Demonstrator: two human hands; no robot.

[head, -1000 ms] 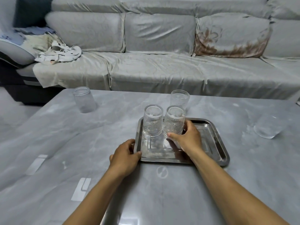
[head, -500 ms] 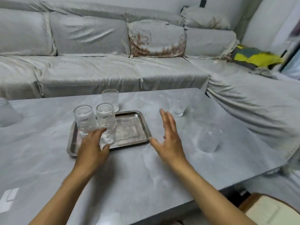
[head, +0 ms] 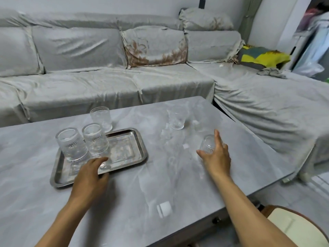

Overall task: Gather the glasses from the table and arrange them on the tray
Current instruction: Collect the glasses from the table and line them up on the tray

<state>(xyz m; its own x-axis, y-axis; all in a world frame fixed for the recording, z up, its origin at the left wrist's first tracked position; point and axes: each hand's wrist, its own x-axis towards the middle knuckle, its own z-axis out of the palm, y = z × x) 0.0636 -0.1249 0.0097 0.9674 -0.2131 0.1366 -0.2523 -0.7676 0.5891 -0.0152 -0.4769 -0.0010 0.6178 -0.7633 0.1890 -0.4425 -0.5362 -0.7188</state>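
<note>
- Clear ribbed glass (head: 207, 146) under the right hand (head: 216, 157).
- Shiny silver tray (head: 140, 148) by the left hand (head: 89, 177).
- Pale grey marbled table (head: 133, 202) beneath both hands.
- Grey sofa cover (head: 106, 82) beyond them, with a brown floral cushion (head: 154, 47).
- Yellow-and-grey cloth (head: 261, 57) far right.

A grey marbled tabletop (head: 160, 184) carries everything. On its left part lies a rectangular metal tray (head: 128, 152), lying at a slight angle to the tabletop's edges. Just beyond the tray's far edge a ribbed glass (head: 101, 118) stands directly on the tabletop. Farther right, toward the far side, stands a second clear glass (head: 177, 120). Nearer and to the right stands a third glass (head: 207, 146), upside down. Pale rectangular reflections show on the near surface.
</note>
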